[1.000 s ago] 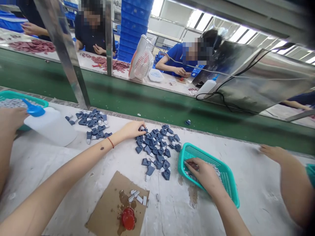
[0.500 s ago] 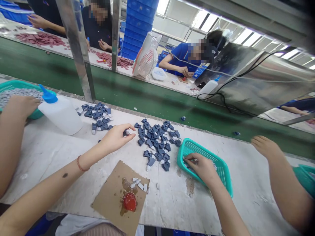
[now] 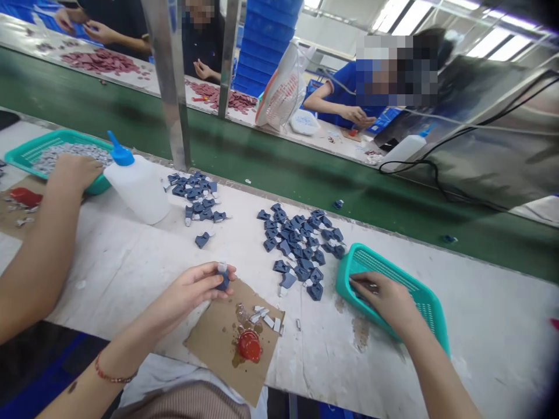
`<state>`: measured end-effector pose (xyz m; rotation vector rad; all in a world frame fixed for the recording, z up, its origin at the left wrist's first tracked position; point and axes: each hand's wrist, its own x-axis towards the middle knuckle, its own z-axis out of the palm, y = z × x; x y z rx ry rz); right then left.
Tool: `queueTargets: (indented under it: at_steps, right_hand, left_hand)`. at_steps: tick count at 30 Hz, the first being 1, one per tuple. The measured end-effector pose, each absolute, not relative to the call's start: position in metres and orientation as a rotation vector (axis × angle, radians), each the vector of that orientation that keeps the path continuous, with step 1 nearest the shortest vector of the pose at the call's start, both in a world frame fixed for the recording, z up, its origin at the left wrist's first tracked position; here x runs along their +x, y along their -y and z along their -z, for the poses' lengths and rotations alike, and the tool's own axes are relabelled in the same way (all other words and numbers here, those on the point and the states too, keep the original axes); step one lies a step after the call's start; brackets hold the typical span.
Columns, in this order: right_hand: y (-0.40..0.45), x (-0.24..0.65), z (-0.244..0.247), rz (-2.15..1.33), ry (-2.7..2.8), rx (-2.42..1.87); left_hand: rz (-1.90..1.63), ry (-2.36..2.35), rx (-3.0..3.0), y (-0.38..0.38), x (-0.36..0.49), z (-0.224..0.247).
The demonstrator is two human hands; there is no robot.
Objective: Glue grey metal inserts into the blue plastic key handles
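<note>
My left hand [image 3: 192, 286], with a beaded bracelet at the wrist, grips a small dark blue plastic piece with a pale grey tab [image 3: 223, 280] pointing up. It hovers over the far left corner of a brown cardboard sheet [image 3: 209, 334]. On that sheet sit a red cap-like dish [image 3: 250, 345], wet brownish stains and several small grey strips [image 3: 267, 318]. My right hand [image 3: 395, 302] reaches into a green plastic basket [image 3: 430, 294], fingers pinched together; whatever they hold is hidden. Between the hands, further back, lies a pile of blue pieces with grey tabs [image 3: 299, 238].
A white squeeze bottle with blue spout [image 3: 140, 192] stands left, near a smaller blue heap [image 3: 196, 192]. A co-worker's arm [image 3: 56, 233] reaches to another green basket [image 3: 26, 148]. Behind runs a green belt [image 3: 227, 142]; people sit across it. A metal post [image 3: 170, 87] rises there.
My left hand has come back toward me with the blue piece, from beside the pile to the cardboard. My right hand stays in the basket. A co-worker's arm at right has left view.
</note>
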<state>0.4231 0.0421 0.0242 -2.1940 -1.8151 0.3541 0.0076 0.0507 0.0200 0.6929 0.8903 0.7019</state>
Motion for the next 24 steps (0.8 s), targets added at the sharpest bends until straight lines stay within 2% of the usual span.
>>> queueTargets:
  at_steps: [8, 13, 17, 24]
  right_hand:
    - [-0.011, 0.365, -0.051, -0.181, 1.780, -2.052]
    - [0.023, 0.279, -0.057, -0.481, 2.070, -1.694]
    - [0.039, 0.238, -0.052, -0.738, 2.191, -1.590]
    - [0.038, 0.221, -0.046, -0.762, 2.411, -1.603]
  left_hand:
    - [-0.757, -0.926, 0.647, -0.029, -0.001, -0.010]
    - [-0.688, -0.931, 0.664, -0.022, -0.009, -0.007]
    - [-0.660, -0.868, 0.554, -0.018, -0.012, -0.006]
    - [-0.689, -0.857, 0.443, -0.011, -0.016, 0.000]
